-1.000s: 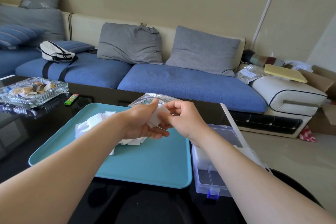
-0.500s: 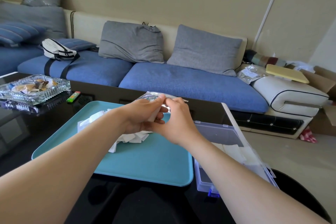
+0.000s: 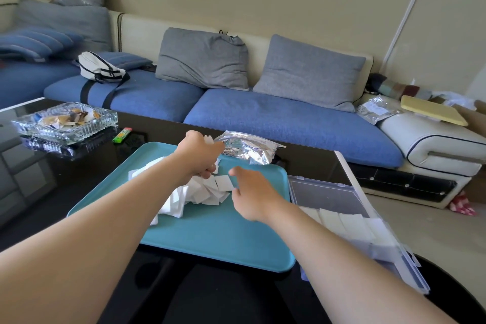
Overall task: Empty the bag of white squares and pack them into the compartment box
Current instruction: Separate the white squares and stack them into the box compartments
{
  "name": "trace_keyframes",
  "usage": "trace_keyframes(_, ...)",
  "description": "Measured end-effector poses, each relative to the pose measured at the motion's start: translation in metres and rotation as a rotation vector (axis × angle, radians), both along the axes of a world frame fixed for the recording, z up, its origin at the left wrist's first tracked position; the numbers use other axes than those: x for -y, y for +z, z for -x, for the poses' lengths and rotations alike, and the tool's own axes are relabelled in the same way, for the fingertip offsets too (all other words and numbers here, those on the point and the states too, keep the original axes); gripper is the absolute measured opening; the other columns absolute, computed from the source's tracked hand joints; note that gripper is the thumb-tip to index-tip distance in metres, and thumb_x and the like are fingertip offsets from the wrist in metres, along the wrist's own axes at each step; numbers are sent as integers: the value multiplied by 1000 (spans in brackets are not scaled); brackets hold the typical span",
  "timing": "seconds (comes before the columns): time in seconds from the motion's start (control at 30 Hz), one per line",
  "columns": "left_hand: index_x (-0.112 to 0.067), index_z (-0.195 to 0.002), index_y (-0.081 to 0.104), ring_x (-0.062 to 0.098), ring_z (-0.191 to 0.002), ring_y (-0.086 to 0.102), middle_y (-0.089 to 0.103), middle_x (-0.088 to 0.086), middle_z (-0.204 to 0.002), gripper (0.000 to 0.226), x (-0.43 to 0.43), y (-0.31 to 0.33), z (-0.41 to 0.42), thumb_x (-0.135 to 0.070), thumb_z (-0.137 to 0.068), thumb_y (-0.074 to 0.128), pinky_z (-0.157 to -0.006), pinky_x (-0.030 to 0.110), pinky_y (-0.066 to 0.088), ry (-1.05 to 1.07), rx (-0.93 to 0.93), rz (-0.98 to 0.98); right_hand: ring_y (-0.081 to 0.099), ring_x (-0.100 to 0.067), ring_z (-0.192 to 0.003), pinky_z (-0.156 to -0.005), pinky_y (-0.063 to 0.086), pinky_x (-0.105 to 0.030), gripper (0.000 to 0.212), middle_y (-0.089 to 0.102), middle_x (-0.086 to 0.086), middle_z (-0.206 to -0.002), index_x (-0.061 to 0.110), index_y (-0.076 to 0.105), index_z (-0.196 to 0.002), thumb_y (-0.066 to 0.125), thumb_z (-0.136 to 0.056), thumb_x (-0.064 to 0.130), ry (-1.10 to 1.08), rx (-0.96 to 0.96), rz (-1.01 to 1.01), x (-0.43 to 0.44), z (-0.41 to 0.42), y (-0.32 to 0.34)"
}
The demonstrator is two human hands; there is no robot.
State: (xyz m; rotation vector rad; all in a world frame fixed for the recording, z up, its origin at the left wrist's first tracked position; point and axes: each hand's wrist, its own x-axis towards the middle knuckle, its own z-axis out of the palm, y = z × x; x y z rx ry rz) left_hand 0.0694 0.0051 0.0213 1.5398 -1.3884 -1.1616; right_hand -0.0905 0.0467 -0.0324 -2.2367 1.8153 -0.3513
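Head cam: our left hand (image 3: 200, 158) has its grip clamped on a few of the flat white squares (image 3: 210, 192). Right hand (image 3: 252, 192) grip is apart and empty, just beside the rest heaped on the teal plastic tray (image 3: 210, 239) (crinkly silver foil bag (image 3: 249, 150) lies at its far edge). We'd tap the stack flush, then slot it into the clear plastic compartment box (image 3: 328, 197).

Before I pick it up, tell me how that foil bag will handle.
Likely floppy: the foil bag is creased and slumped over the far rim of the tray. Probably light, since many squares already lie heaped on the tray. Its shiny film may be slippery, so a push would likely slide or crumple it rather than tip it.
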Motion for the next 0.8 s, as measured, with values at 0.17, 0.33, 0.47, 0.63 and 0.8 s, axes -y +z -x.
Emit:
trace_keyframes(0.17, -9, -85, 47, 21, -48, 44, 50, 11, -71, 14, -6, 6, 0, -23, -86, 49, -45, 24, 36, 12, 24, -7, 50, -33, -111, -81, 38, -40, 69, 48, -9, -143, 17, 22, -158, 50, -97, 2, 212, -124, -53, 14, -16, -13)
trace_keyframes(0.33, -4, -96, 60, 27, -58, 73, 69, 15, -87, 18, -9, 4, 0, -16, -95, 47, -48, 29, 51, -43, 95, -17, 55, -37, -114, -79, 43, -43, 50, 58, -12, -126, 12, 37, -143, 60, -98, 11, 129, -217, 33, 24, -13, -17)
trace_keyframes(0.47, -2, -104, 63, 30, -75, 79, 76, 19, -95, 17, -9, 0, -4, -11, -98, 50, -57, 35, 61, -77, 94, -11, 61, -40, -102, -74, 50, -45, 37, 60, -13, -114, 8, 47, -133, 55, -98, 6, 151, -372, 90, 20, -1, -12)
trace_keyframes(0.63, -5, -119, 60, 27, -76, 78, 76, 18, -98, 22, -12, -3, -3, -10, -100, 51, -62, 38, 65, -134, 91, 19, 54, -32, -91, -67, 43, -41, 53, 53, -9, -106, 19, 41, -143, 48, -95, -3, 130, -196, -18, 7, 20, 2)
trace_keyframes(0.8, -4, -129, 56, 25, -76, 74, 76, 18, -98, 27, -12, -11, -3, -12, -105, 46, -77, 44, 66, -209, 82, 33, 57, -19, -85, -59, 48, -24, 30, 64, -1, -104, 24, 66, -117, 50, -99, 6, -44, 249, 108, 0, 27, 14)
